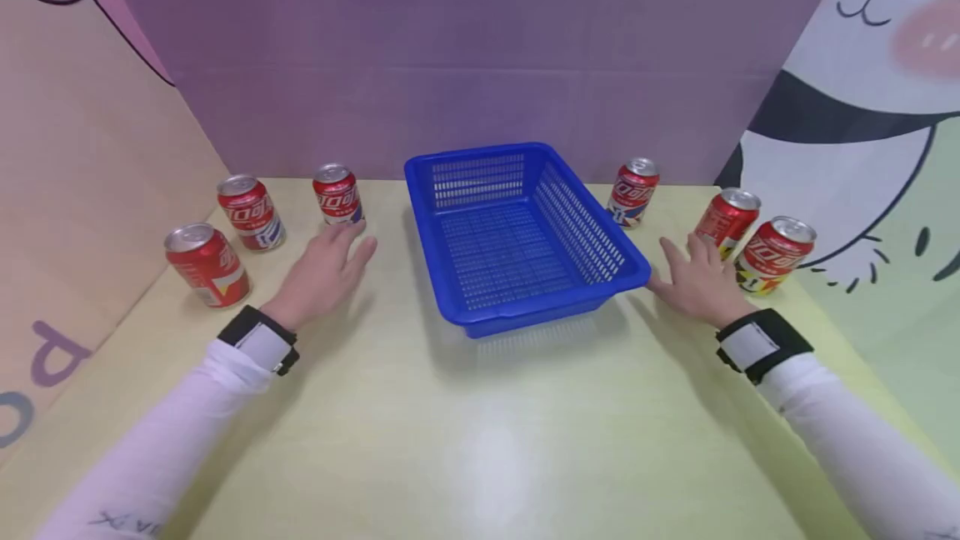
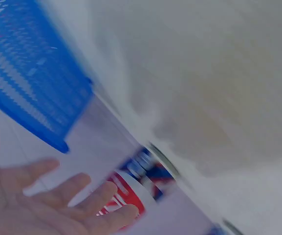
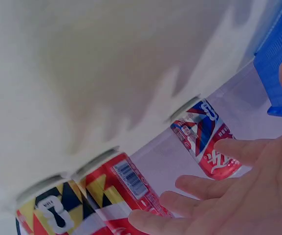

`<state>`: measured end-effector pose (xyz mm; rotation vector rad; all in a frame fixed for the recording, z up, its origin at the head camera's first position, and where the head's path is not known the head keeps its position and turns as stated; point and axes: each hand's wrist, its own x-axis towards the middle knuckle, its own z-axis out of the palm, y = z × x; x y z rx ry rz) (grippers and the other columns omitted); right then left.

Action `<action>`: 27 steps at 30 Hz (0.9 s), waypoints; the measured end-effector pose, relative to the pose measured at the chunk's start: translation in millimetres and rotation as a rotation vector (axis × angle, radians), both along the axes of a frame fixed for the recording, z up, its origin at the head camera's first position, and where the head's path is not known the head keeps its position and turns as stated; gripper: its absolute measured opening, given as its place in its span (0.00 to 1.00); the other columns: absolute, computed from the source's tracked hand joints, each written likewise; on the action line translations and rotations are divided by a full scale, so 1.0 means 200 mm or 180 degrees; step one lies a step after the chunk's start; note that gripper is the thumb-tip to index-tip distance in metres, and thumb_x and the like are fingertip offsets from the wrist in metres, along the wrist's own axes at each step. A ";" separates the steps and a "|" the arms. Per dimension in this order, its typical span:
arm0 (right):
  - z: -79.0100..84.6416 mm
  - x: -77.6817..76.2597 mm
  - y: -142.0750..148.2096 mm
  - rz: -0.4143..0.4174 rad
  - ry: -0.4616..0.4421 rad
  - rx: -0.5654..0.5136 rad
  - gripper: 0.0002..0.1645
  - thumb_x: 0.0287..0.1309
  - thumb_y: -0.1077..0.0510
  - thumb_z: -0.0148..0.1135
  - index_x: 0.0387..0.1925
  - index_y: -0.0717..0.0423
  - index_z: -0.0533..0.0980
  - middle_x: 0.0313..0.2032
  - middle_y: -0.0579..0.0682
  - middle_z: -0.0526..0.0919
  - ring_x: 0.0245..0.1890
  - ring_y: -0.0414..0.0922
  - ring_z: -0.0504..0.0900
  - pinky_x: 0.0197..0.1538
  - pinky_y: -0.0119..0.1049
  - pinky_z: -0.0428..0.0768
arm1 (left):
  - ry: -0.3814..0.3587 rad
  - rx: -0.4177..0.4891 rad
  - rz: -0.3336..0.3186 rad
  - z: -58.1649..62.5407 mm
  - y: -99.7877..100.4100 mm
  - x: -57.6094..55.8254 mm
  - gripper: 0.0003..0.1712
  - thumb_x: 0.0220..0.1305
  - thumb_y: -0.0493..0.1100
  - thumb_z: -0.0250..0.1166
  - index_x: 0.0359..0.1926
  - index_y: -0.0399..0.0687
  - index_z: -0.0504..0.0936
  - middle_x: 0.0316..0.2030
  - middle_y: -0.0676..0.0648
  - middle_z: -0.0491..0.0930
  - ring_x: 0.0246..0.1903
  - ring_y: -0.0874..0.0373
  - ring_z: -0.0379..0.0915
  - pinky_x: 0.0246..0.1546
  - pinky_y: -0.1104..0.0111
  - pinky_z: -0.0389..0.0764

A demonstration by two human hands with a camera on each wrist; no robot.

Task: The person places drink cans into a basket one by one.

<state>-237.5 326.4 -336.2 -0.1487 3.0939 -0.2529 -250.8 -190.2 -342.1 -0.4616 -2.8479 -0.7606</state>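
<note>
My left hand [image 1: 322, 273] reaches forward with its fingers spread, holding nothing. The nearest thing to it is a red soda can [image 1: 337, 192] just beyond the fingertips; the left wrist view shows that can [image 2: 131, 196] partly behind the fingers. Over on the right, my right hand [image 1: 699, 280] is likewise spread and holds nothing. A soda can [image 1: 726, 220] stands just past its fingers, partly hidden by them, with another can [image 1: 776, 255] beside it. In the right wrist view a can with a blue and red pattern [image 3: 206, 139] appears beyond the fingers.
Between the hands stands a blue plastic basket [image 1: 442, 273] with nothing in it. Two more cans, one nearer [image 1: 207, 265] and one farther [image 1: 251, 213], stand at the left. Another can [image 1: 633, 192] is right of the basket. A purple wall [image 1: 480, 40] rises behind the table [image 1: 450, 440].
</note>
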 end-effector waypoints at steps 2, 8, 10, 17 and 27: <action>0.03 -0.02 0.00 0.0043 0.0065 0.0042 0.52 0.67 0.32 0.47 0.72 0.69 0.50 0.67 0.81 0.41 0.65 0.79 0.41 0.58 0.78 0.47 | 0.0027 0.0266 0.0005 0.02 0.05 -0.02 0.42 0.75 0.64 0.38 0.72 0.34 0.59 0.70 0.31 0.56 0.69 0.34 0.49 0.66 0.42 0.53; 0.19 -0.12 -0.03 0.0040 0.0038 0.0086 0.54 0.65 0.32 0.50 0.70 0.73 0.52 0.65 0.83 0.49 0.63 0.78 0.49 0.56 0.76 0.58 | -0.0041 0.0634 -0.0008 0.07 0.23 -0.07 0.46 0.72 0.66 0.45 0.75 0.34 0.53 0.72 0.32 0.53 0.71 0.38 0.47 0.68 0.44 0.53; 0.25 -0.16 -0.05 -0.0002 0.0060 0.0062 0.57 0.64 0.30 0.50 0.72 0.72 0.49 0.65 0.81 0.49 0.63 0.78 0.50 0.56 0.76 0.59 | -0.0105 0.0765 -0.0015 0.07 0.28 -0.09 0.49 0.71 0.66 0.48 0.76 0.35 0.48 0.73 0.32 0.50 0.72 0.38 0.45 0.68 0.43 0.51; 0.38 -0.36 -0.12 -0.0029 0.0259 0.0034 0.50 0.66 0.36 0.51 0.70 0.73 0.54 0.63 0.80 0.54 0.61 0.76 0.54 0.57 0.74 0.60 | -0.0212 0.1691 -0.0318 0.00 0.39 -0.14 0.54 0.65 0.53 0.65 0.78 0.43 0.41 0.72 0.35 0.53 0.69 0.39 0.54 0.65 0.48 0.61; 0.48 -0.67 -0.15 -0.0058 0.0120 -0.0033 0.52 0.64 0.38 0.55 0.74 0.66 0.49 0.68 0.78 0.44 0.67 0.74 0.44 0.62 0.73 0.55 | -0.0490 0.2371 -0.0595 -0.03 0.45 -0.17 0.56 0.61 0.36 0.62 0.78 0.47 0.33 0.74 0.37 0.48 0.60 0.36 0.67 0.53 0.54 0.77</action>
